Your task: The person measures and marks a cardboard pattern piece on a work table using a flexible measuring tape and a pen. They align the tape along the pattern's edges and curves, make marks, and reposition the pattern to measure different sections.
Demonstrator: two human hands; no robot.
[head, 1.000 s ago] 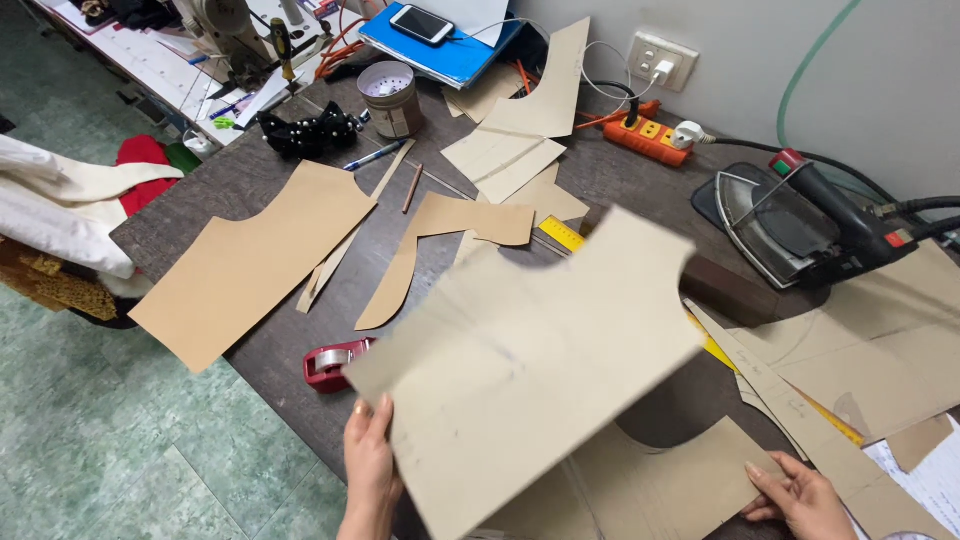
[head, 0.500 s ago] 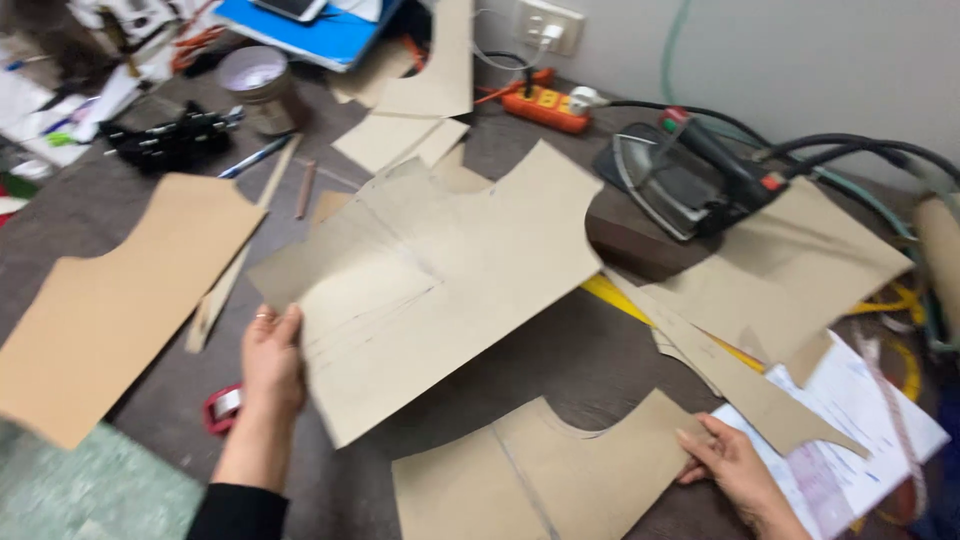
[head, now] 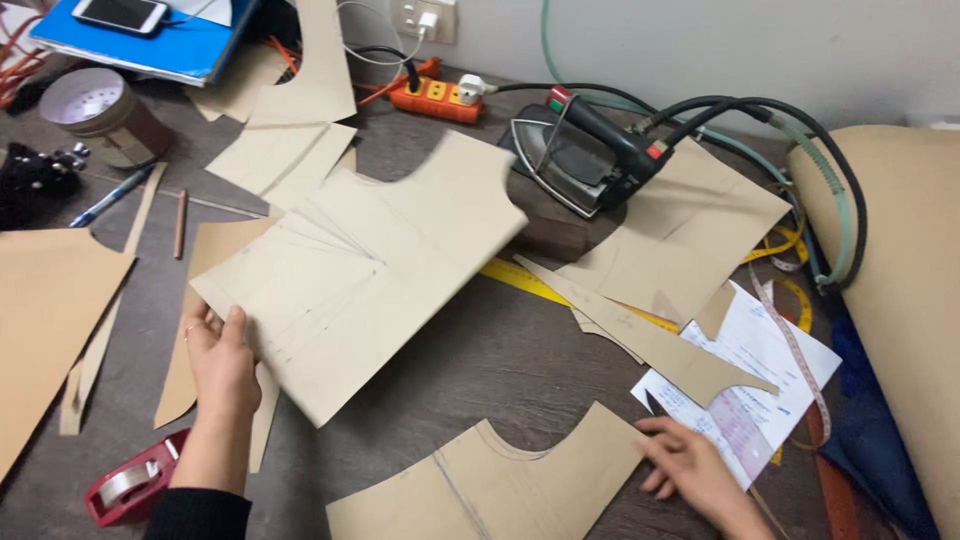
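Since 0.5 s ago the big card pattern piece (head: 365, 265) has dropped lower & flatter over the table (head: 500, 350), and the view has swung right, so the steam iron (head: 585, 155) now sits near centre. Left hand (head: 222, 362) grips the piece's lower-left edge, thumb on top, fingers underneath, closed on the card. Far end of the piece reaches toward the iron, overlapping other card pieces by the power strip (head: 432, 98). Right hand (head: 690, 465) lies loosely spread, fingertips on the right edge of a second pattern piece (head: 500, 485) at the near table edge, just beside a printed paper sheet (head: 750, 385); not gripping anything.

Handling, as a judgement: thin card, light, fairly stiff but flexes & creases if held by one corner; smooth, so it slides over other sheets. Best held along an edge w/ flat fingers, pref. two points.

Nearby: red tape dispenser (head: 130, 485) left of the forearm, yellow ruler (head: 530, 282) partly under the card, measuring tape (head: 795, 345) at right.
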